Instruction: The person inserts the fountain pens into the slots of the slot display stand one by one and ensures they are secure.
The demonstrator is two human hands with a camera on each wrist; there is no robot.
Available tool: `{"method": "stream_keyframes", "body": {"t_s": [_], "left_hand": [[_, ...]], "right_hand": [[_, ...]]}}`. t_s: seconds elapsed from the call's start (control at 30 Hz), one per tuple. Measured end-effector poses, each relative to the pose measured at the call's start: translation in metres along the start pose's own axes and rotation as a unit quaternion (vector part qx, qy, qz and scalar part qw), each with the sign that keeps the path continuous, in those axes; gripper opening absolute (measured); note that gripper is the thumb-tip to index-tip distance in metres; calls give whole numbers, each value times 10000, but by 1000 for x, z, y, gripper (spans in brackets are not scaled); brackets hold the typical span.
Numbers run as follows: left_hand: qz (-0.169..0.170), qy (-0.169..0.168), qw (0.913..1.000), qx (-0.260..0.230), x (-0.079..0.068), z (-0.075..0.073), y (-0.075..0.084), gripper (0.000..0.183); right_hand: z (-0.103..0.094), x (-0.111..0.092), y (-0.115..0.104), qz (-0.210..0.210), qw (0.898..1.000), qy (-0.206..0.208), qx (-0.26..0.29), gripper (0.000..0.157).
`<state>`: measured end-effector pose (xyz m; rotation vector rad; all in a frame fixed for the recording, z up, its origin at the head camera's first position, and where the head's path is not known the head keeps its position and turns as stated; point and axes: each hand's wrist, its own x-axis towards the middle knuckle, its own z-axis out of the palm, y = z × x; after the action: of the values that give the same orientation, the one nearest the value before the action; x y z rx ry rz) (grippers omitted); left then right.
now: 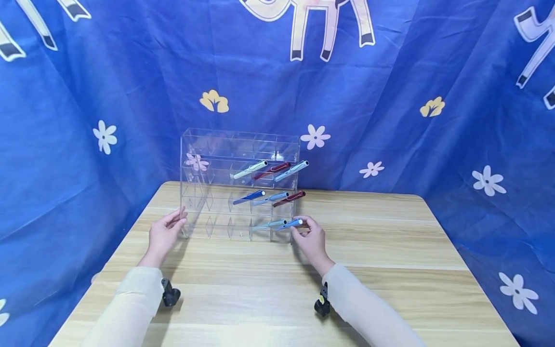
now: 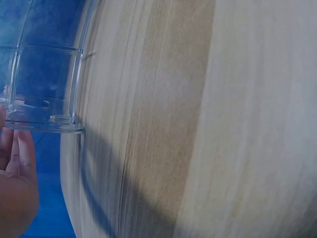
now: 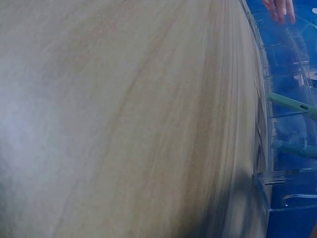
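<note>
A clear acrylic pen rack [image 1: 218, 193] with rows of compartments stands upright on the table. My left hand [image 1: 165, 233] grips its left side low down, thumb and fingers on either side of the panel's edge [image 2: 44, 127]. At the lower right corner my right hand [image 1: 311, 239] holds the opposite side, beside the end of a blue pen [image 1: 289, 224]. Next to that pen lies a light teal pen [image 1: 270, 224]. Higher up are a dark blue pen [image 1: 249, 197], a light blue pen [image 1: 272, 198] and a dark red pen [image 1: 289, 198]. The top pens are mint [image 1: 251, 169], dark red [image 1: 272, 170] and light blue [image 1: 292, 170].
The wooden table [image 1: 260, 289] extends in front of the rack and to its right. Blue patterned cloth [image 1: 368, 106] hangs behind and along both sides. A small black camera [image 1: 170, 293] sits at the left wrist, another black camera [image 1: 322, 301] at the right.
</note>
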<state>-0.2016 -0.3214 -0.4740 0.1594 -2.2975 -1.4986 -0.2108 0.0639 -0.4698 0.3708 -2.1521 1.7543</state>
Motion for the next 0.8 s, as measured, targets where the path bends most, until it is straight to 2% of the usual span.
{"method": "stream_keyframes", "body": {"t_s": [0.3, 0.53, 0.63, 0.8], "left_hand": [[-47, -2, 10000, 61, -1, 0, 0, 40], [-76, -39, 9999, 130, -2, -1, 4, 40], [-52, -46, 9999, 150, -3, -2, 4, 40], [-25, -42, 9999, 101, -2, -1, 1, 40]], "right_hand": [[-1, 1, 15, 75, 9999, 38, -87, 27], [-10, -3, -24, 358, 9990, -232, 163, 39], [-11, -3, -25, 245, 9994, -41, 228, 38], [-11, -2, -27, 107, 9996, 158, 191, 26]]}}
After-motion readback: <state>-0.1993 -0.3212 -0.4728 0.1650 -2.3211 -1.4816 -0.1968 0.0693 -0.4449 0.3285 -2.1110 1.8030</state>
